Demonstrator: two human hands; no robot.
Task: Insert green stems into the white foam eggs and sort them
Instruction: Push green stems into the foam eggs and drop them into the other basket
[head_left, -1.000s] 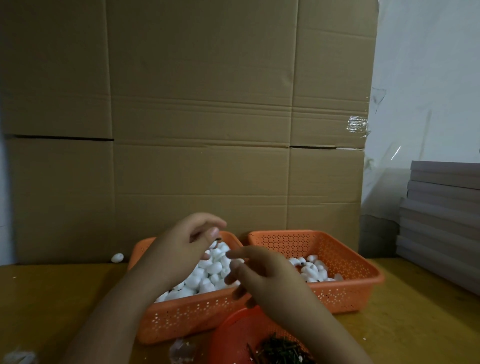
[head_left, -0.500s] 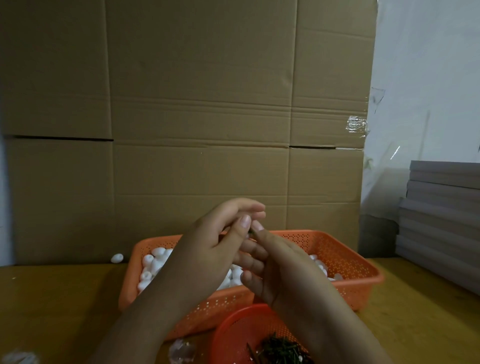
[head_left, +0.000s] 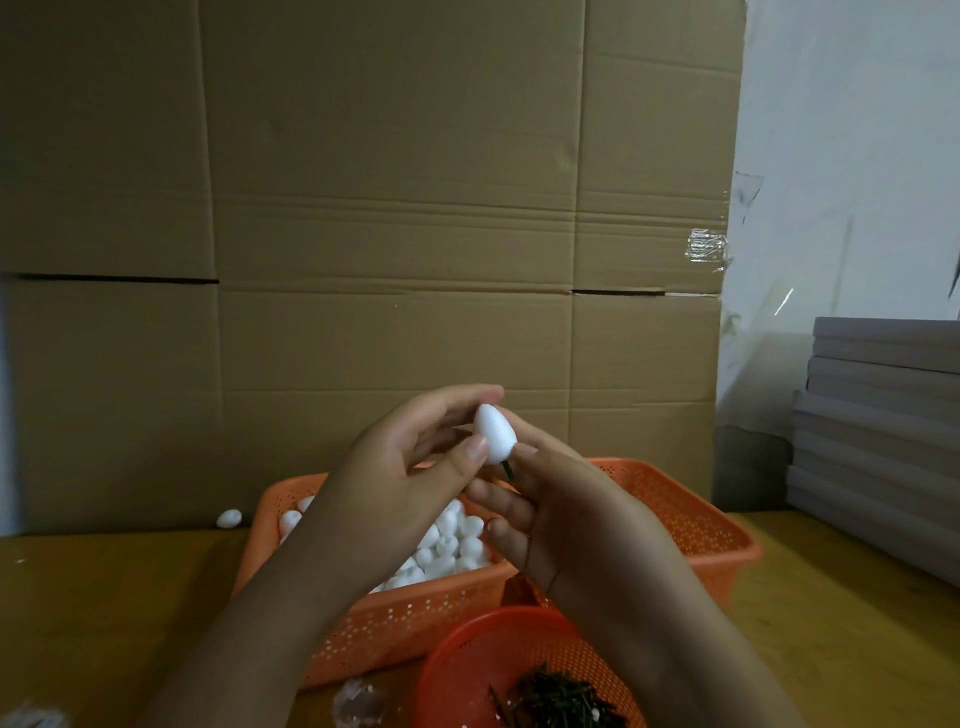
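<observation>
My left hand (head_left: 400, 483) pinches a white foam egg (head_left: 495, 433) between thumb and fingers, raised above the baskets. A short green stem (head_left: 507, 470) sticks out of the egg's lower end, and my right hand (head_left: 566, 512) pinches that stem from below. Under my hands stands the left orange basket (head_left: 405, 618), filled with several plain white eggs (head_left: 452, 545). The right orange basket (head_left: 696, 525) is mostly hidden behind my right hand. A round orange bowl (head_left: 488, 660) at the bottom holds a heap of green stems (head_left: 556, 701).
A stray white egg (head_left: 229, 518) lies on the wooden table (head_left: 104, 613) beside the tall cardboard wall (head_left: 363, 234). A stack of grey boards (head_left: 883, 441) stands at the right. A crumpled plastic scrap (head_left: 358, 704) lies in front of the left basket.
Both hands rose from the baskets and came together. The egg, hidden before, now shows in my left hand with the stem in its base.
</observation>
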